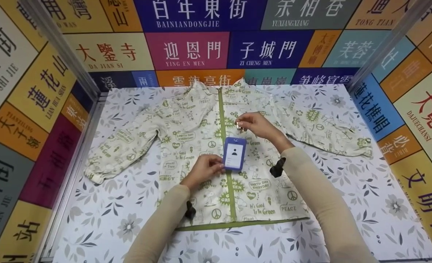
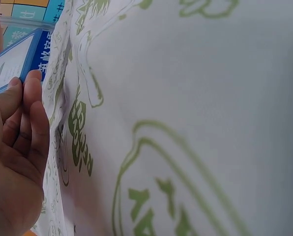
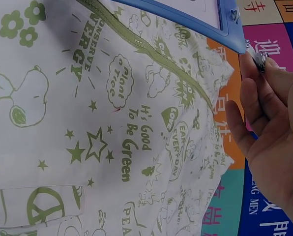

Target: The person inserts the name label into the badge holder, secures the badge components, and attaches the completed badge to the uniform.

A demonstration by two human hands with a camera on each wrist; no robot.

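Observation:
A blue badge holder (image 1: 234, 153) with a white ID card inside is held above a jacket. My left hand (image 1: 206, 169) pinches its lower left edge between thumb and fingers, as the left wrist view also shows on the badge holder (image 2: 14, 59). Just above the badge, my right hand (image 1: 254, 126) pinches a small shiny metal clip (image 3: 259, 61), close to the top of the badge holder (image 3: 230, 29). Beneath both hands the white jacket (image 1: 190, 146) with green print lies spread out, its green zipper (image 1: 222, 113) running down the middle.
The jacket's sleeves (image 1: 124, 146) stretch out to both sides on a table (image 1: 128, 226) covered in a floral pattern. Panels with large Chinese lettering (image 1: 186, 51) stand at the back and sides. A dark round object (image 1: 277, 168) sits by the right sleeve cuff.

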